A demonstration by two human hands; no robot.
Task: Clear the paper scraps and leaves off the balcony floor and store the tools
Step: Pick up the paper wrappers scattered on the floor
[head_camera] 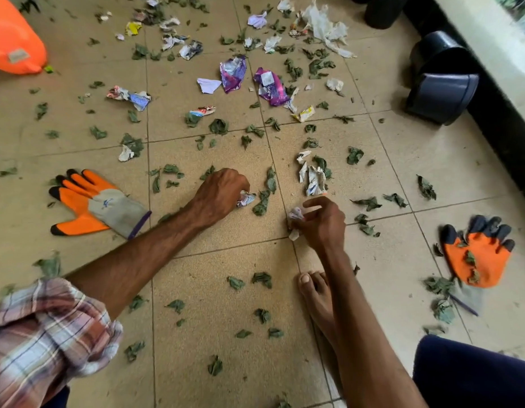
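Paper scraps and green leaves lie scattered over the beige tiled balcony floor (220,293). My left hand (218,192) is low at the floor's middle, fingers curled around a crumpled paper scrap (247,198). My right hand (324,222) pinches another crumpled paper scrap (295,216) just above the tiles. A white torn paper cluster (312,176) lies right beyond my right hand. Two purple wrappers (233,73) (271,86) lie farther out, with several scraps behind them.
One orange work glove (93,203) lies at the left, another orange glove (477,251) at the right with leaves on it. An orange bag (12,39) sits top left. Black pots (442,83) lie by the right wall. My bare foot (317,298) rests below my right hand.
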